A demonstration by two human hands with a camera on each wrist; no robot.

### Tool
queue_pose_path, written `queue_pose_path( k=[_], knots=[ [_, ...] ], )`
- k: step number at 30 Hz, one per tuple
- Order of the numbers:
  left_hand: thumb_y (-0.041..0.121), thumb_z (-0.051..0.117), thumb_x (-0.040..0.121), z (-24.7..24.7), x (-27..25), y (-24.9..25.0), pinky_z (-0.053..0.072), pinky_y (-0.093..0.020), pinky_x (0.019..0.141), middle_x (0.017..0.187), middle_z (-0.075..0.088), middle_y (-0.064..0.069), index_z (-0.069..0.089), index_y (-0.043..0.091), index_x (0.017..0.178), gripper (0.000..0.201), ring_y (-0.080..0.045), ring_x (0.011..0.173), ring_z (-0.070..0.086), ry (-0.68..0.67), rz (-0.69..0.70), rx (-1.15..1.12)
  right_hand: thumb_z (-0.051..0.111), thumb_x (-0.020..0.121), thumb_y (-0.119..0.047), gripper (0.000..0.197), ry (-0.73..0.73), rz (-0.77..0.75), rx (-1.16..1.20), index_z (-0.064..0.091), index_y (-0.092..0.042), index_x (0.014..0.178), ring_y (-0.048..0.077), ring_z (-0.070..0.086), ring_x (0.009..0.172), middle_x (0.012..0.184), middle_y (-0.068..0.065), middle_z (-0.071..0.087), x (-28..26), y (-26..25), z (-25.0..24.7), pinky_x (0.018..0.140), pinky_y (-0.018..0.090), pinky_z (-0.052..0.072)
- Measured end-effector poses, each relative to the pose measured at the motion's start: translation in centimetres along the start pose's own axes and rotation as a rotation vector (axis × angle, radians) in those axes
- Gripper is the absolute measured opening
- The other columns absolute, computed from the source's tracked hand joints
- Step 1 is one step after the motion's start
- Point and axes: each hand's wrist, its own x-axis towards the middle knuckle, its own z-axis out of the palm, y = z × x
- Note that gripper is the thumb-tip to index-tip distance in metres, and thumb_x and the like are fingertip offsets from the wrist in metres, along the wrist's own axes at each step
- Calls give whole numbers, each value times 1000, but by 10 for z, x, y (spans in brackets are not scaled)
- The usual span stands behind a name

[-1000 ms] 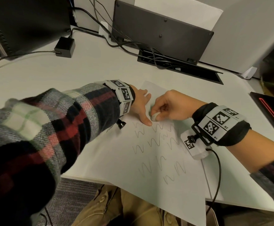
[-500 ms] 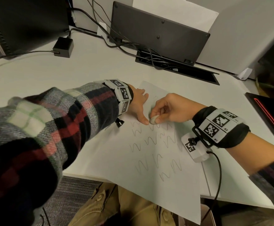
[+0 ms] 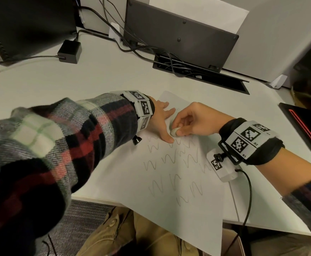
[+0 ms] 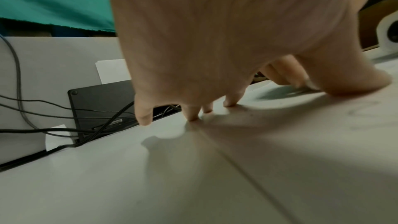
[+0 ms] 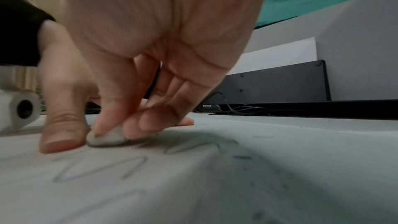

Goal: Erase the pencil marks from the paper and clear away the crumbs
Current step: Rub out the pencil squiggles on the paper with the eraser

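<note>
A white sheet of paper (image 3: 169, 200) lies on the desk, its near corner hanging over the front edge, with rows of wavy pencil marks (image 3: 171, 157) across its middle. My right hand (image 3: 189, 122) pinches a small grey-white eraser (image 3: 174, 131) and presses it on the paper at the top row of marks; in the right wrist view the eraser (image 5: 106, 138) sits flat between thumb and fingertips. My left hand (image 3: 162, 121) lies spread with straight fingers (image 4: 193, 113) pressing the paper's far left part, its thumb right beside the eraser. No crumbs are plain to see.
A dark flat device (image 3: 178, 34) leans against the back wall above a cable slot (image 3: 197, 72) full of wires. A black power brick (image 3: 70, 51) sits at the back left, a black pad with a red line (image 3: 306, 130) at the right. The desk's front edge (image 3: 95, 199) is near.
The eraser and right hand have shifted slightly back and forth over the top row of marks. The left hand stays pressed on the paper. The head view has drifted a little.
</note>
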Motion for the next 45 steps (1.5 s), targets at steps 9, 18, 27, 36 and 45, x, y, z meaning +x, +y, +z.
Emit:
queue_pose_path(
  k=[9,18,27,36,45],
  knots=[
    [71,54,74,-2,-1,2,5,-42,115,156,-20,-1,-16,30,147,109,-20,145,-10,-13,5,3,73,78,-14,12,88,-9,-137,72,-14,89,5,54,62,82,10,70,5,2,-1,63,12,45],
    [71,53,74,-3,-1,2,7,-42,115,156,-20,-1,-16,30,147,109,-21,145,-8,-16,1,23,72,79,-15,11,122,-1,-191,71,-16,89,4,52,62,82,9,68,10,3,-2,58,5,40],
    [70,54,74,-3,-1,3,8,-42,115,156,-19,-3,-16,29,148,110,-22,145,-7,-9,10,28,72,78,-16,10,94,-20,-173,71,-16,89,3,54,62,83,10,70,8,3,-3,64,14,45],
    [70,54,75,-3,-1,4,8,-42,115,156,-19,-3,-15,28,148,109,-22,145,-7,-4,5,37,73,78,-17,12,63,-27,-155,72,-15,89,5,54,62,83,9,70,6,2,-1,66,19,48],
    [71,53,75,-2,-2,3,5,-43,115,156,-19,-2,-16,26,147,110,-21,145,-10,1,5,52,74,76,-17,12,27,11,-63,72,-14,88,0,53,57,77,4,68,-2,6,-2,63,15,46]
  ],
)
